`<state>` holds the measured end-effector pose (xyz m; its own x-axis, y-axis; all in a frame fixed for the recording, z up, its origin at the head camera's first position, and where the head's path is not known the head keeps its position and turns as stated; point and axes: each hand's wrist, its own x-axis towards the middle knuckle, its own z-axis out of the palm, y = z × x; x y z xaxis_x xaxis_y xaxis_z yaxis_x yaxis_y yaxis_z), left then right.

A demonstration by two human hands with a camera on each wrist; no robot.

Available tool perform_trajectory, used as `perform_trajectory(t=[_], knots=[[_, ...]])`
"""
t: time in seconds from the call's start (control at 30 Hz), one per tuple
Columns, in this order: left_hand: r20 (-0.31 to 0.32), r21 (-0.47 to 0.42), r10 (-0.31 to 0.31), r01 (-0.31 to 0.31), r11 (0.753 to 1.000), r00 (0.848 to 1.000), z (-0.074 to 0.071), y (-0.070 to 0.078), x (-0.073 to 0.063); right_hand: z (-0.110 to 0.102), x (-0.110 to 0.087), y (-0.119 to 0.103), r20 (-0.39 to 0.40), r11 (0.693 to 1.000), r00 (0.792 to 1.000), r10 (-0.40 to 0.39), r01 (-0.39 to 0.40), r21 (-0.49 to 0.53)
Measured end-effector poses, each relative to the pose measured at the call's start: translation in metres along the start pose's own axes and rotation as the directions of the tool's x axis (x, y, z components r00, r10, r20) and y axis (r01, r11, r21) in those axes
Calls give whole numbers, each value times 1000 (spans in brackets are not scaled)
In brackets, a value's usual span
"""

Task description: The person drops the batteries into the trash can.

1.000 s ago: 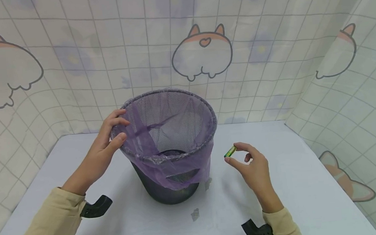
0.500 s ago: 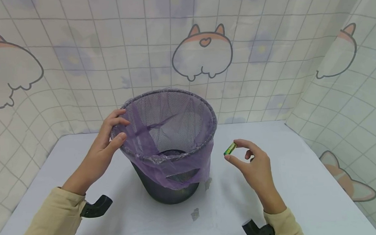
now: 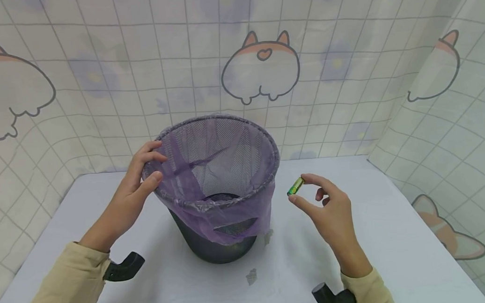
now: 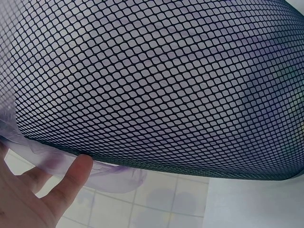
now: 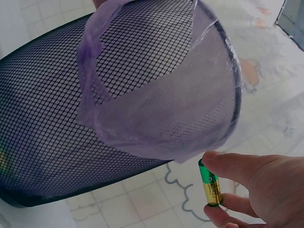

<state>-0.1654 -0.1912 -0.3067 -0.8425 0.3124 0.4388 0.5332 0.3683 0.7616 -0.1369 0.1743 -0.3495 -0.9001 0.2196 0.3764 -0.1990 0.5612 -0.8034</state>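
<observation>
A black mesh wastebasket (image 3: 224, 252), lined with a thin purple bag (image 3: 230, 222), stands on the white table. At its left rim my left hand (image 3: 129, 197) holds on, fingertips and thumb over the bag-covered edge. Part of that hand (image 4: 42, 197) shows against the mesh in the left wrist view. To the right of the basket, my right hand (image 3: 329, 211) pinches a small green and gold battery (image 3: 295, 186) by its ends between thumb and finger. The battery (image 5: 211, 183) is apart from the basket, just outside the bag's edge in the right wrist view.
The white table (image 3: 185, 296) carries two grey worn patches, one (image 3: 251, 276) in front of the basket. A tile-patterned curtain (image 3: 190, 70) with cartoon animals hangs behind and along the sides. Black wrist devices (image 3: 124, 267) sit at both sleeves.
My right hand has risen slightly with the battery, which now tilts a little more upright. The left hand and the wastebasket have stayed in place.
</observation>
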Motion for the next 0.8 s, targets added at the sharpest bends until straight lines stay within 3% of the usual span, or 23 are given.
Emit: perform_trajectory(t=[0.8], knots=[[-3,-1,4,-4,1000,1000,0,0,0,-7,-1,-29,-22,985,991,-133,134,107]])
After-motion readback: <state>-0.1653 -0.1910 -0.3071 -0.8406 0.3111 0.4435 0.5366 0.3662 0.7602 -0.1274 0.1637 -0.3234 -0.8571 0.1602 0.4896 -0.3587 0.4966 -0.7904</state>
